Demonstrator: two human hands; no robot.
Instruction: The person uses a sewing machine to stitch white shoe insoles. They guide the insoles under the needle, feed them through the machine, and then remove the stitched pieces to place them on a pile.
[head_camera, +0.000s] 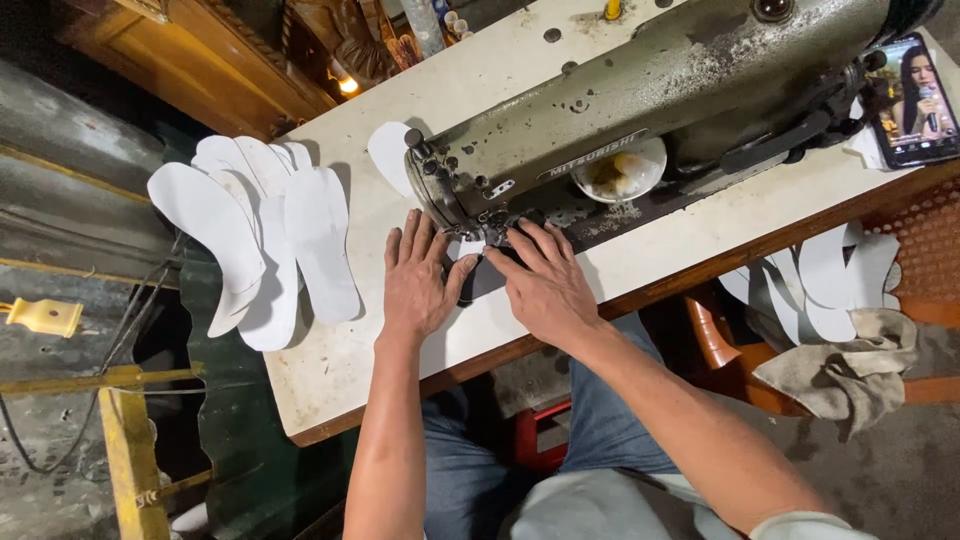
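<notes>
**A:** Where are the 2 hands?

**B:** Both lie flat on the white table (330, 370), right at the needle end of the grey sewing machine (640, 90). The left hand (418, 280) has its fingers spread, palm down. The right hand (545, 285) is also palm down, fingers stretched toward the needle.

**A:** Do they grip anything?

**B:** Neither is closed around anything. They press down on a small white cut piece (462, 250) with a dark piece beside it, lying between the 2 hands, under the thumb of the left and the fingertips of the right. How much of it sits under the presser foot I cannot tell; the fingers hide it.

**A:** And around the hands?

**B:** Out past the left hand, a fanned stack of white sole-shaped pieces (260, 240) lies over the table edge, well apart from it. Beyond the right hand's fingertips, a small white bowl (620, 170) sits tucked under the machine arm. Farther off on the right-hand side a phone (912, 100) with a lit screen leans by the machine. Beyond the table edge on that side, more white pieces (830, 280) and a crumpled grey cloth (850, 365) rest on an orange stool (725, 345).
</notes>
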